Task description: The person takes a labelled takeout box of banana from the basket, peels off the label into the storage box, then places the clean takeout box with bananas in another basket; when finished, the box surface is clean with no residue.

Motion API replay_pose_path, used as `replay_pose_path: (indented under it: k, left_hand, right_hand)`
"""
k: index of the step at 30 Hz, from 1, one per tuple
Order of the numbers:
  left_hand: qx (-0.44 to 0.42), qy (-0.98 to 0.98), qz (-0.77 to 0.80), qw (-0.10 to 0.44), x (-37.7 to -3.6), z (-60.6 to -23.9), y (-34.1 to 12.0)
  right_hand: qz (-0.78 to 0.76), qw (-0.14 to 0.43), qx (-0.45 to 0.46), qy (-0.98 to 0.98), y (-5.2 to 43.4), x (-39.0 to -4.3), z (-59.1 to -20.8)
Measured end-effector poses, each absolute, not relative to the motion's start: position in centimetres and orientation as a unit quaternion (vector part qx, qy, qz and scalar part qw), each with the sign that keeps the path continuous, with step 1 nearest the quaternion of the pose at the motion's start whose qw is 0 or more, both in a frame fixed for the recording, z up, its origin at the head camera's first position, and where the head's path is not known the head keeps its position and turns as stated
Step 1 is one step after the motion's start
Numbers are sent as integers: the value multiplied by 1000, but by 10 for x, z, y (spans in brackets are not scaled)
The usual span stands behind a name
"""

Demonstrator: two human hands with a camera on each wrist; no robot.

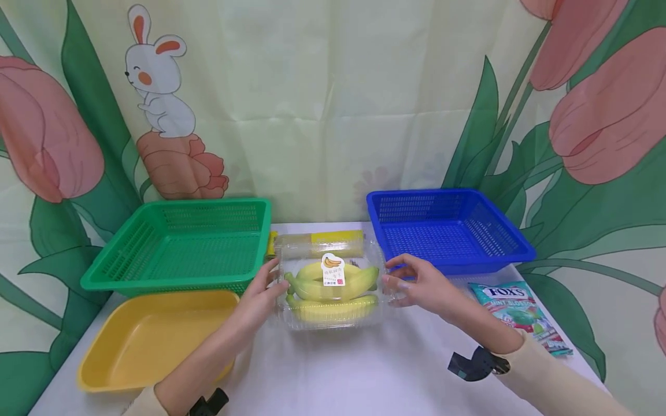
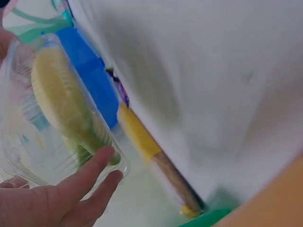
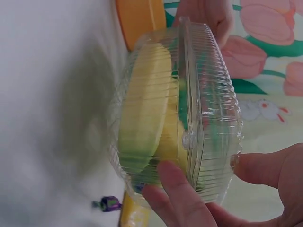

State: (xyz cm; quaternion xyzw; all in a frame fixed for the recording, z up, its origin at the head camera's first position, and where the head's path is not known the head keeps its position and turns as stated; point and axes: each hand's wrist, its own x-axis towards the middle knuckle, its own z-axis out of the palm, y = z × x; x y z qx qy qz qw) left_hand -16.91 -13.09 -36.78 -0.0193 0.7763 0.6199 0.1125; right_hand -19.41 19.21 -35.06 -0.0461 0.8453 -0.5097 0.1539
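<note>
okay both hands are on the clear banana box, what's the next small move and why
Probably lift it straight up, level. The left hand and right hand hold opposite ends of the clear plastic clamshell box of yellow bananas, which sits on the white table between the green mesh basket and blue mesh basket.

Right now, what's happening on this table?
A person holds a clear clamshell box of bananas between both hands: left hand on one end, right hand on the other. It sits on the white table between the green basket and blue basket, with a yellow tray in front of the green one.
</note>
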Motion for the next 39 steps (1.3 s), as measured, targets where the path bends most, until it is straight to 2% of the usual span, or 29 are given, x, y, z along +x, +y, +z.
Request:
replay_pose_path:
  k: [7,16,35,39]
  left_hand:
    - [-44,783,606,132,-166,-386,-130]
    - [-50,798,582,147,-163,-405,-129]
    - [-55,804,577,130,-157,-412,-130]
    - [-56,804,578,127,-157,-412,-130]
  right_hand:
    - [-497,173,-19,850,186,-190,-373]
    - [-469,170,3,867,183,-185,-391]
    - [-471,191,-12,861,185,-186,-392]
    - [-435,175,-34,883,190,-191,-384]
